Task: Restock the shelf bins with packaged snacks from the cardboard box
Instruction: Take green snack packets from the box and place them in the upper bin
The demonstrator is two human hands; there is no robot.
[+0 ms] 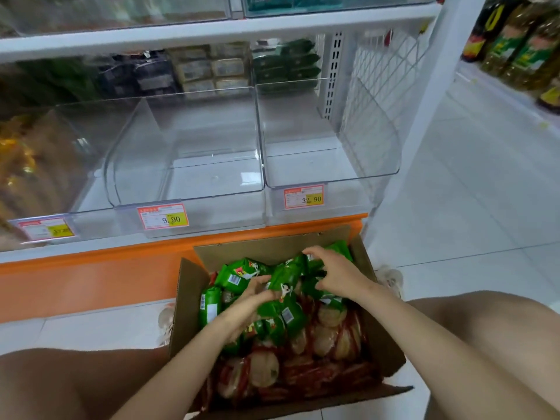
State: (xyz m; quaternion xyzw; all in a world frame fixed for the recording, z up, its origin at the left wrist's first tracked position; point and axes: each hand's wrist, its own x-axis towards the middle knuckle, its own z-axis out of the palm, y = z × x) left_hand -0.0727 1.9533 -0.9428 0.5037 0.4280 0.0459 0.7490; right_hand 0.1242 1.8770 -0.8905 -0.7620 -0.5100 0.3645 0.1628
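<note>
The right hand point(339, 275) lies with bent fingers over the green packets point(235, 278) at 12 o'clock in the cardboard box point(266, 247); whether it grips one cannot be told. The left hand point(251, 298), just beside it at 9 o'clock, pinches a green packet between thumb and curled fingers. Red packets point(303, 377) fill the box's 6 o'clock half, and its near flap is cut off by the frame. The box sits on a white tiled floor point(469, 177) between the person's bare knees.

At 12 o'clock from the box, above an orange shelf base point(91, 277), stand a clear middle bin point(188, 189) and right bin point(333, 168). The left bin point(45, 165) holds blurred yellowish goods. Stock behind the bins is too blurred to name. Bottles point(521, 50) at 2 o'clock are blurred and cropped.
</note>
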